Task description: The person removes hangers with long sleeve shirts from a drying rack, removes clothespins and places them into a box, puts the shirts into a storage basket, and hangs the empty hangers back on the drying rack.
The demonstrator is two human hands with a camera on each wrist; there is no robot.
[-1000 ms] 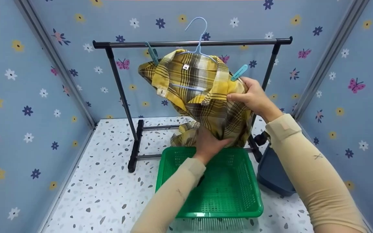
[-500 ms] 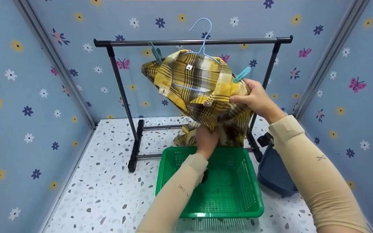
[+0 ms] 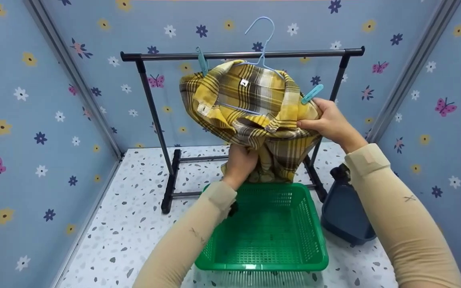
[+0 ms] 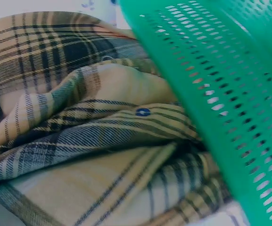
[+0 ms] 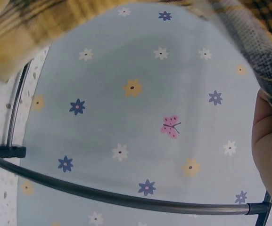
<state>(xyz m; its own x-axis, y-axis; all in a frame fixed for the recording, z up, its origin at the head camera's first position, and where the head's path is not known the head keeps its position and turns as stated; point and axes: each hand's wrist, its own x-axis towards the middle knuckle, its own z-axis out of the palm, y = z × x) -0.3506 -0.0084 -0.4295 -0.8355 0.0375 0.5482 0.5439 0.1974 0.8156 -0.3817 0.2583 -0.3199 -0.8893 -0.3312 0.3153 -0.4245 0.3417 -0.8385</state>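
A yellow and brown plaid shirt (image 3: pixel 298 154) is draped on a light-blue hanger (image 3: pixel 268 38), its collar spread towards me. The hanger's hook points up, above the rail in the head view. My right hand (image 3: pixel 332 124) pinches the shoulder at the right, thumb in front, just below a turquoise clothespin (image 3: pixel 312 94). A second clothespin (image 3: pixel 203 62) stands at the other shoulder. Below the collar my left hand (image 3: pixel 240 162) grips the front of the shirt, its fingertips partly hidden by cloth. Folds of the shirt (image 4: pixel 93 132) fill the left wrist view.
Behind the shirt stands a clothes rack with a metal rail (image 3: pixel 162 56). A green perforated basket (image 3: pixel 262 267) sits on the speckled floor below my hands. Right of it is a dark-blue bin (image 3: pixel 346 212). Flowered walls (image 3: pixel 54 132) close in the back and both sides.
The shirt and hanger have shifted slightly right with my right hand. My left hand dipped lower, then moved up and left under the collar, and the shirt front hangs differently.
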